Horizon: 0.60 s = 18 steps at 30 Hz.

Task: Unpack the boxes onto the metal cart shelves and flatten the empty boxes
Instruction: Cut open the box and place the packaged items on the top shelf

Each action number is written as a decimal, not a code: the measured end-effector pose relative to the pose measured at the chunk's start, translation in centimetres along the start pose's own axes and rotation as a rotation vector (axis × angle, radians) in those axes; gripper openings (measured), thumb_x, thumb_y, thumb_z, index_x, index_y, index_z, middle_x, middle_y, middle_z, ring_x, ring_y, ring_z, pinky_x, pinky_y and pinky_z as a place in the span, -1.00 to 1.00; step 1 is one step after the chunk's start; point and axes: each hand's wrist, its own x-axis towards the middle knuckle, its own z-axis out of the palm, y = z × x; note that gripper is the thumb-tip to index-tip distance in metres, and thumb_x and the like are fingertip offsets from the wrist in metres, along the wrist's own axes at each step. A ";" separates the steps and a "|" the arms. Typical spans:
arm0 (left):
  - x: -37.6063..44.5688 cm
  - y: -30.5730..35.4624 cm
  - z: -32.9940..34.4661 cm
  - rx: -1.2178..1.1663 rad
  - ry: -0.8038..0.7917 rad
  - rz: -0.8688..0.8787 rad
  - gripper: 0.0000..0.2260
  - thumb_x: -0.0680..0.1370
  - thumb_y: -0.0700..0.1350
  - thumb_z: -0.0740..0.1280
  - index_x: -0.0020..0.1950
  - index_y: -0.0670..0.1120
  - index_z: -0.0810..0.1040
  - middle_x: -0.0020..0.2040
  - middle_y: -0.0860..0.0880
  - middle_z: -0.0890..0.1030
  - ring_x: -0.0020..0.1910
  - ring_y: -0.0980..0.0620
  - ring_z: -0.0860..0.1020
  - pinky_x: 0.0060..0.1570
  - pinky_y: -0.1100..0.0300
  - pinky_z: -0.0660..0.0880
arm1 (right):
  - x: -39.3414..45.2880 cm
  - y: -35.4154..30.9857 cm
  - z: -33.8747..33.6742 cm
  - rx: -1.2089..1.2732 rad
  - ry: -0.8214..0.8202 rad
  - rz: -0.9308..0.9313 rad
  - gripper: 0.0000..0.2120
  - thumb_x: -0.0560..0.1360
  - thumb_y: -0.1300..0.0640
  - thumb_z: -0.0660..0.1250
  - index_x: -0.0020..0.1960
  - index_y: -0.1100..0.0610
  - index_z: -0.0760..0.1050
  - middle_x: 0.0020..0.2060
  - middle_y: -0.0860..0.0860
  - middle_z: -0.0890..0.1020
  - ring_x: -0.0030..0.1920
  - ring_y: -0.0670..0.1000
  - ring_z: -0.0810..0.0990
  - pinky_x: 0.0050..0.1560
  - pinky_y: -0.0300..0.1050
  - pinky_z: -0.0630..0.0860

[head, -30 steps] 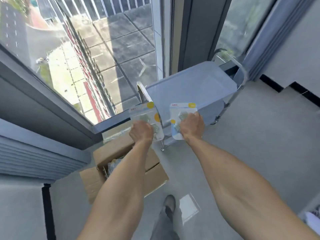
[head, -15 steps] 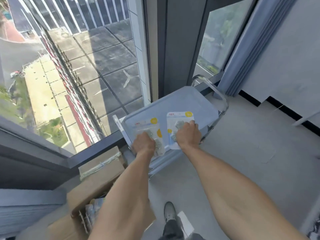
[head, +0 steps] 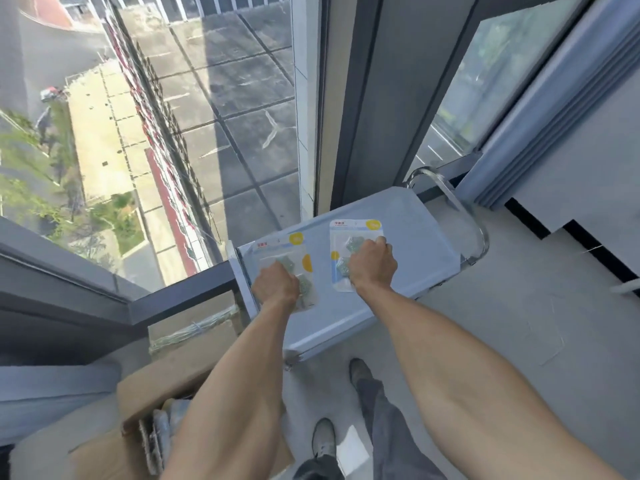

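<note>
A grey metal cart (head: 412, 233) stands by the window, its top shelf facing me. My left hand (head: 275, 285) holds a clear packet (head: 287, 252) with yellow dots over the shelf's left end. My right hand (head: 372, 265) holds a second, similar packet (head: 356, 232) over the middle of the shelf. Both packets lie flat on or just above the shelf. An open cardboard box (head: 162, 386) sits on the floor at lower left, with more packets (head: 161, 431) showing inside it, partly hidden by my left forearm.
The cart's chrome handle (head: 460, 216) curves up at its far right end. A floor-to-ceiling window (head: 173, 133) runs along the left. My shoes (head: 358, 370) stand on the grey floor just in front of the cart. A wall and black skirting lie at right.
Both hands have carried the packets from above the box forward and down onto the cart's top shelf. The view has tilted, so the cart sits closer and the box lower.
</note>
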 end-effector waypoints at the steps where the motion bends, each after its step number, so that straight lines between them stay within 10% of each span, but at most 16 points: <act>1: 0.8 0.1 0.3 -0.015 -0.017 -0.018 -0.87 0.57 -0.10 0.24 -0.01 -0.09 0.57 -0.09 -0.10 0.60 -0.05 -0.16 0.61 -0.18 0.12 0.39 | 0.9 -0.5 0.7 0.009 -0.014 -0.007 -0.79 0.57 0.21 0.19 0.09 0.20 0.57 0.11 0.11 0.50 0.11 0.13 0.47 -0.15 -0.05 0.34; 18: 18.7 4.1 8.8 0.010 -0.072 -0.288 -0.80 0.61 -0.06 0.23 0.04 -0.13 0.59 0.02 -0.14 0.64 0.02 -0.18 0.61 -0.17 0.11 0.32 | 18.0 -3.5 16.6 -0.096 -0.272 -0.242 -0.80 0.54 0.29 0.16 0.05 0.20 0.55 0.10 0.11 0.50 0.13 0.14 0.45 -0.18 -0.05 0.32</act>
